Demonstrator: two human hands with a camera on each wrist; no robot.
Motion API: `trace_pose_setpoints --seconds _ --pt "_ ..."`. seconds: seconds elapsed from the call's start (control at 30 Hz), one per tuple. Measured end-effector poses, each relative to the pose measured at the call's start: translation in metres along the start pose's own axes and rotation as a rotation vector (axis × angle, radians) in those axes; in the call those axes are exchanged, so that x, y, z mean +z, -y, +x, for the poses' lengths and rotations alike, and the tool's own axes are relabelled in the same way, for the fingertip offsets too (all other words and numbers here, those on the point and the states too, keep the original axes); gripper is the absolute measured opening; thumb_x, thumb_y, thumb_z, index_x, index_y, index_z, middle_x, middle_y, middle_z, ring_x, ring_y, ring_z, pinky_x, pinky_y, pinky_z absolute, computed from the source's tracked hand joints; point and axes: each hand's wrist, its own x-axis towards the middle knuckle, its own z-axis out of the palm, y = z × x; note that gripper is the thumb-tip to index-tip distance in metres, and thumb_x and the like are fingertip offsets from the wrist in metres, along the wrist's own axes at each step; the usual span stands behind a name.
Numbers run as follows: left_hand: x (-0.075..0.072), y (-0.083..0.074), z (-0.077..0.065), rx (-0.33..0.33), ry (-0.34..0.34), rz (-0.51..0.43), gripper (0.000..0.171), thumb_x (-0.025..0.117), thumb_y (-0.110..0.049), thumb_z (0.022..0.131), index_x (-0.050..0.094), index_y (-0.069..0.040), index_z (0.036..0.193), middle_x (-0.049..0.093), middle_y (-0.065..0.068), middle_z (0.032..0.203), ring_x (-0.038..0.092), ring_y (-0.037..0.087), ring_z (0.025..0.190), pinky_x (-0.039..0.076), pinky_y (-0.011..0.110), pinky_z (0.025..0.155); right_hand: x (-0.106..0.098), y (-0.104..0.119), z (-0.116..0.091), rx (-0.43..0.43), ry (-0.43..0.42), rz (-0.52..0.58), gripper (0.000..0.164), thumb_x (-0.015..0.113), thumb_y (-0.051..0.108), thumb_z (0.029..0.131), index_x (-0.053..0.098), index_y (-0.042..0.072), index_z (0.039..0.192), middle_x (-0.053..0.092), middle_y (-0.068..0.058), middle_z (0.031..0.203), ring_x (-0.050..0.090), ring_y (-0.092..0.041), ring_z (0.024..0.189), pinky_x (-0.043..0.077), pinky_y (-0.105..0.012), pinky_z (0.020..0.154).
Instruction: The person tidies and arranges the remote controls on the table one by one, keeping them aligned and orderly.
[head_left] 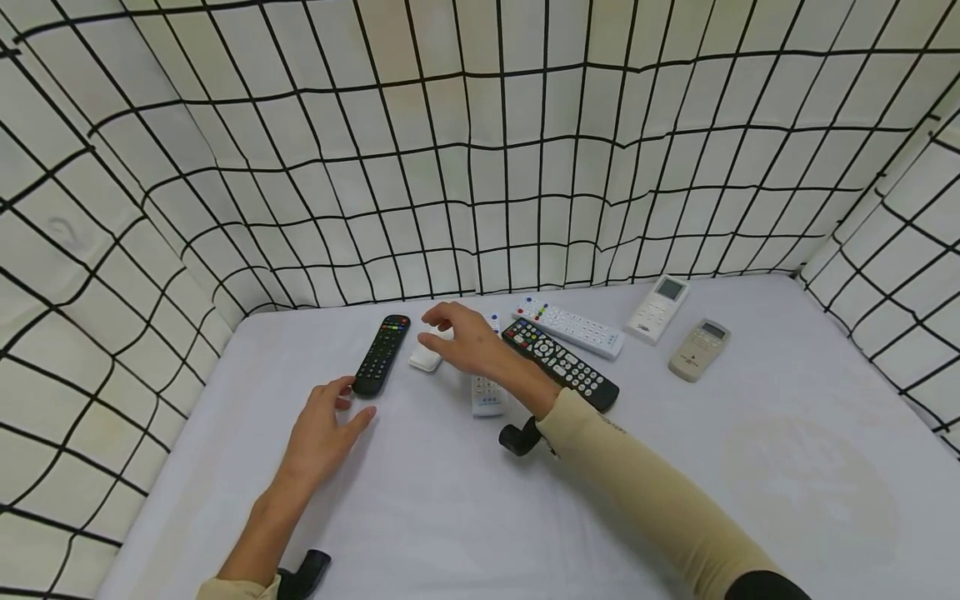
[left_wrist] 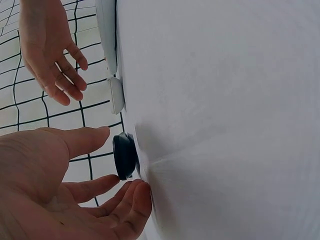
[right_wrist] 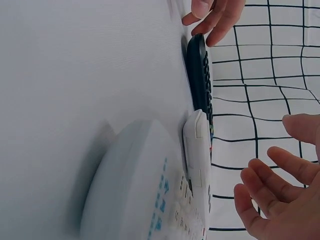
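Observation:
My left hand is beside the lower end of a slim black remote control, its thumb and fingers spread. In the left wrist view, the fingertips are right at the near end of that remote. My right hand hovers with loose, parted fingers over a small white remote and holds nothing. Beneath the right wrist lies a longer white remote, partly hidden by the hand. Large in the right wrist view, this white remote shows blue markings at its near end.
Right of the hands lie a wide black remote, a white remote with coloured buttons, a white air-conditioner remote and a beige one. Black wire grid panels surround the white-covered table at the back and sides.

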Motion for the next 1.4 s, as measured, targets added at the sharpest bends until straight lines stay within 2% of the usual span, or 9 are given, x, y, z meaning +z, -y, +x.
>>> trace_pose_setpoints --seconds 0.43,0.7,1.4 --pt "-0.002 -0.002 0.001 0.000 -0.003 -0.007 0.069 0.067 -0.025 0.101 0.036 0.004 0.156 0.051 0.030 0.139 0.056 0.044 0.126 0.049 0.058 0.101 0.004 0.004 0.013 0.015 -0.001 0.008 0.041 0.063 0.029 0.105 0.060 0.008 0.140 0.063 -0.012 0.141 0.058 -0.025 0.131 0.050 -0.039 0.110" --pt "-0.002 -0.001 0.000 -0.001 -0.008 -0.016 0.071 0.067 -0.024 0.101 0.034 0.006 0.157 0.050 0.030 0.140 0.055 0.045 0.128 0.049 0.059 0.103 0.011 0.002 0.024 0.038 0.006 -0.019 0.041 0.063 0.029 0.105 0.060 0.010 0.141 0.064 -0.009 0.140 0.059 -0.024 0.131 0.052 -0.037 0.108" --pt "-0.002 0.001 -0.003 -0.013 0.000 -0.026 0.071 0.067 -0.024 0.101 0.033 0.005 0.157 0.050 0.028 0.141 0.054 0.043 0.128 0.048 0.058 0.105 0.018 0.000 0.038 0.028 0.021 -0.014 0.042 0.064 0.026 0.105 0.059 0.007 0.141 0.064 -0.009 0.141 0.058 -0.027 0.133 0.051 -0.037 0.109"
